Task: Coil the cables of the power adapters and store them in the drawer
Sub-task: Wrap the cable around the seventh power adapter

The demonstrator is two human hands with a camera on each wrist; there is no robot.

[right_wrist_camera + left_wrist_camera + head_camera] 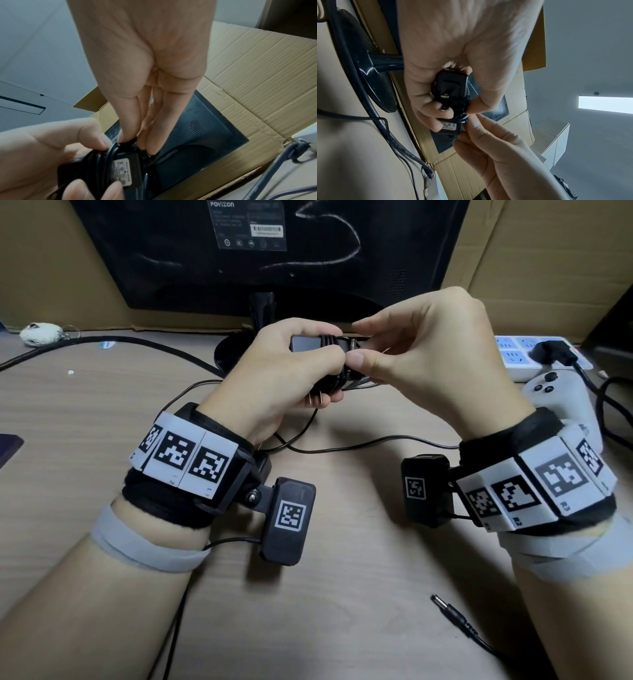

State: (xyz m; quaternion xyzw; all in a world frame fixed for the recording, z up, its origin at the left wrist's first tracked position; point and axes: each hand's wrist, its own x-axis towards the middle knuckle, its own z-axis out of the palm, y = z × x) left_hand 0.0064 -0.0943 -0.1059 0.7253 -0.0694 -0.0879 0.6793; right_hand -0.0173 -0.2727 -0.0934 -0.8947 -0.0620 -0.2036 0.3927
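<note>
My left hand (322,371) grips a black power adapter (306,343) above the desk, its thin black cable wound round the body and its metal prongs pointing down. My right hand (358,344) pinches the cable's end at the adapter's right side, thumb below and fingers above. The left wrist view shows the adapter (450,86) in my palm with the cable turns (464,119) beside the thumb. In the right wrist view the adapter's white label (121,170) faces up under the pinching fingertips (126,136). A second loose cable (359,445) crosses the desk, its barrel plug (448,609) near my right forearm. No drawer is in view.
A black monitor (274,251) on its stand (233,350) sits just behind my hands, with cardboard (51,268) behind it. A white power strip (527,354) and a white game controller (561,395) lie at the right. A thick black cable (137,340) and a white keychain plush (39,333) lie at the left.
</note>
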